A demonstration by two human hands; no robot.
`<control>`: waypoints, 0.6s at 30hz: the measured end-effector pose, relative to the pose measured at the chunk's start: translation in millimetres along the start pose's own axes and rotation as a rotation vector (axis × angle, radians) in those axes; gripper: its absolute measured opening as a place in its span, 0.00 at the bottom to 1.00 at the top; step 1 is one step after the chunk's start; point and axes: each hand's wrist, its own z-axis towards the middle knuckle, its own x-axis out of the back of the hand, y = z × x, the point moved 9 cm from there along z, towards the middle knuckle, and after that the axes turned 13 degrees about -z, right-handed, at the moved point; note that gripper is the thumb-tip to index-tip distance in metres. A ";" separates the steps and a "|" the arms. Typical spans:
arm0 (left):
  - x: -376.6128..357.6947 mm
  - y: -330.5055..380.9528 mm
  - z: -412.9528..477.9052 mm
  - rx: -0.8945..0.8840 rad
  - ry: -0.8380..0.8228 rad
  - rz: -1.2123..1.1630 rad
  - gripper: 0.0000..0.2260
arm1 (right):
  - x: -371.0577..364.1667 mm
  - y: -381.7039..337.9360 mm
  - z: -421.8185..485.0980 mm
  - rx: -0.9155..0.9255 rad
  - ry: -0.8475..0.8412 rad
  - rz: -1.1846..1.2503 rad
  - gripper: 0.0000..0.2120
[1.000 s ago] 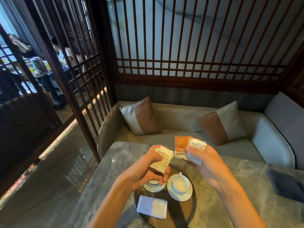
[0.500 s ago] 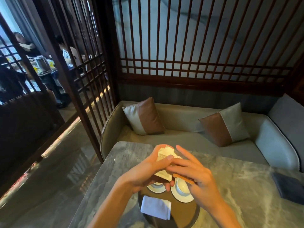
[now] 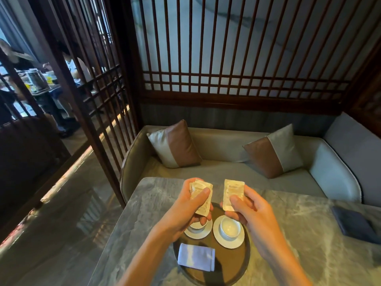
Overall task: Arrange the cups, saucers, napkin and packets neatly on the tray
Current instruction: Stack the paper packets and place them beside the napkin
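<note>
A round brown tray lies on the grey marble table. On it stand two white cups on saucers: the right cup in plain sight, the left cup half hidden under my left hand. A folded white napkin lies at the tray's near left. My left hand grips a small stack of pale packets above the tray. My right hand pinches a single pale packet upright beside it.
A dark blue folder lies on the table at the right. Behind the table runs a grey sofa with two brown-and-grey cushions. A dark wooden lattice screen stands behind it. People sit at another table at far left.
My hands came together over the tray, then drew apart. Now the left hand keeps a stack of packets and the right holds one pale packet; the orange packet is out of sight.
</note>
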 end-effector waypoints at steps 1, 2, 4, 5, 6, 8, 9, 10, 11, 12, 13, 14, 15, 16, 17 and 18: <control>1.8 -3.1 0.3 0.023 0.007 -0.022 0.18 | -0.9 -4.5 -0.4 0.045 -0.010 -0.086 0.17; 2.9 -7.0 -0.3 0.061 0.003 -0.042 0.20 | -2.3 -9.6 -0.6 0.096 -0.035 -0.194 0.19; -0.1 -17.9 -3.5 0.195 -0.046 -0.077 0.25 | -9.6 -14.8 -0.8 0.169 -0.142 -0.367 0.20; -3.2 -24.7 -6.6 0.279 -0.091 -0.102 0.27 | -12.6 -13.4 -0.6 0.160 -0.190 -0.409 0.20; -6.6 -31.3 -9.6 0.348 -0.145 -0.121 0.29 | -15.3 -11.3 -1.0 0.127 -0.221 -0.413 0.18; -14.7 -39.8 -16.2 0.407 -0.281 -0.069 0.31 | -19.4 -5.4 -2.5 0.087 -0.223 -0.414 0.16; -19.4 -42.2 -18.4 0.397 -0.349 0.002 0.29 | -20.5 -3.0 -4.2 0.097 -0.198 -0.440 0.15; -23.1 -45.1 -18.4 0.361 -0.405 0.102 0.26 | -21.5 1.0 -6.8 0.109 -0.178 -0.475 0.15; -26.7 -47.2 -17.5 0.313 -0.438 0.207 0.23 | -21.4 7.1 -11.0 0.114 -0.163 -0.503 0.16; -29.7 -49.5 -15.1 0.272 -0.450 0.304 0.24 | -19.1 14.6 -15.9 0.102 -0.147 -0.524 0.16; -34.1 -51.9 -13.3 0.251 -0.457 0.377 0.26 | -14.3 21.7 -20.8 0.081 -0.126 -0.533 0.17; -38.6 -55.8 -11.2 0.253 -0.454 0.433 0.27 | -7.9 28.4 -26.4 0.058 -0.112 -0.524 0.19; -43.6 -61.1 -9.1 0.270 -0.445 0.483 0.27 | -1.7 35.5 -31.5 0.035 -0.115 -0.502 0.22; -48.8 -66.8 -6.0 0.283 -0.431 0.550 0.28 | 4.7 42.2 -36.9 0.009 -0.127 -0.474 0.25; -55.1 -72.2 -1.9 0.278 -0.420 0.632 0.30 | 11.5 47.6 -41.4 -0.015 -0.135 -0.450 0.27; -63.7 -77.4 2.9 0.257 -0.418 0.705 0.32 | 20.1 51.1 -44.7 -0.036 -0.134 -0.434 0.28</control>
